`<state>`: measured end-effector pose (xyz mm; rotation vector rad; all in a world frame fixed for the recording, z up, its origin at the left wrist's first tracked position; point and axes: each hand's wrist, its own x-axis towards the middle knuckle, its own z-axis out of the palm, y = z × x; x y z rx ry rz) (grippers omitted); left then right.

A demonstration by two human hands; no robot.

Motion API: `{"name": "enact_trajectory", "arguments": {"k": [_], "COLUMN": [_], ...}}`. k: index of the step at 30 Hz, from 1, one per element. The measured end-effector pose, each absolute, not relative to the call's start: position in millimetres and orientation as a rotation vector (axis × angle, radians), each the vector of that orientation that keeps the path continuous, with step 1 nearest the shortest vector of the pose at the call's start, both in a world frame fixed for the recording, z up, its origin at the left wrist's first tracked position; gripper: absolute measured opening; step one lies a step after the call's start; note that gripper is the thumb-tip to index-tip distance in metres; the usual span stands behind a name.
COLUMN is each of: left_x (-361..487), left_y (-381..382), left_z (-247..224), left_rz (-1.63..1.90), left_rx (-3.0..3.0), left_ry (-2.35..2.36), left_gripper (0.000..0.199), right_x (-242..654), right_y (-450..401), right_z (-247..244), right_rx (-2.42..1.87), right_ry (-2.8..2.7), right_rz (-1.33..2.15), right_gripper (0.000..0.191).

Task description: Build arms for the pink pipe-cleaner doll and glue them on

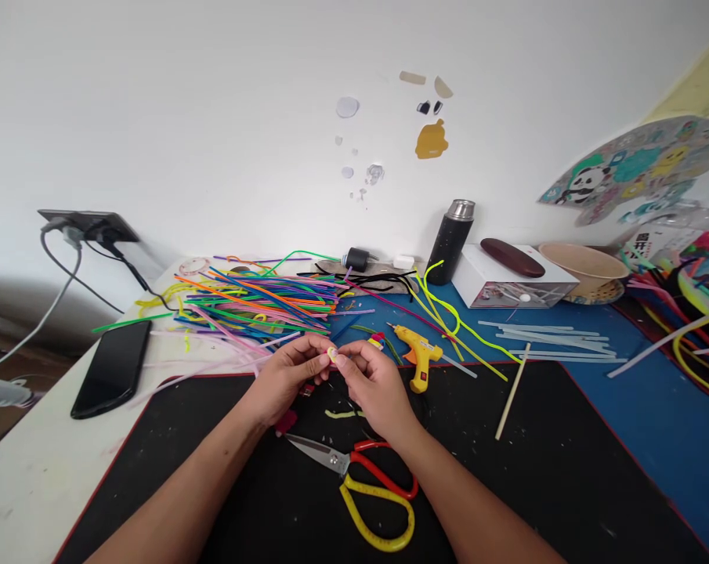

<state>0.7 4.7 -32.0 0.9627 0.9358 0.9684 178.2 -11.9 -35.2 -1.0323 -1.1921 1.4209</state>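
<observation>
Pinched between the fingertips of both hands is a small yellow-and-pink piece (332,356), too small to name its kind. My left hand (289,377) grips it from the left, thumb against forefinger. From the other side my right hand (376,385) closes on it with thumb and fingers. Below them on the black mat lie scissors (334,460) with one red and one yellow handle. A short light-green pipe cleaner piece (342,413) rests between the hands and the scissors. Beyond the right hand is a yellow glue gun (422,356), lying on its side.
A pile of coloured pipe cleaners (260,301) spreads behind the hands. A phone (112,368) lies at the left. To the right are a wooden stick (512,392) and clear glue sticks (557,341). A black flask (450,243) and a white box (472,278) stand by the wall.
</observation>
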Motion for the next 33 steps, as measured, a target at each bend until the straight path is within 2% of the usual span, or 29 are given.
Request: {"name": "enact_trajectory", "arguments": {"k": [8,33], "left_x": [4.2,3.8], "left_y": [7.4,7.6], "left_z": [-28.1,-32.8], "left_rz": [1.086,1.070], "left_rx": [0.966,1.025], "left_ry": [0.950,0.981], "left_gripper": [0.032,0.031], "right_x": [179.5,178.7], "right_y": [-11.8,-15.3], "right_z": [-38.6,-36.0], "right_rx": [-1.004,-1.079], "right_ry": [-1.169,-1.276], "right_rz": [1.434,1.369], "right_gripper": [0.041,0.035]}}
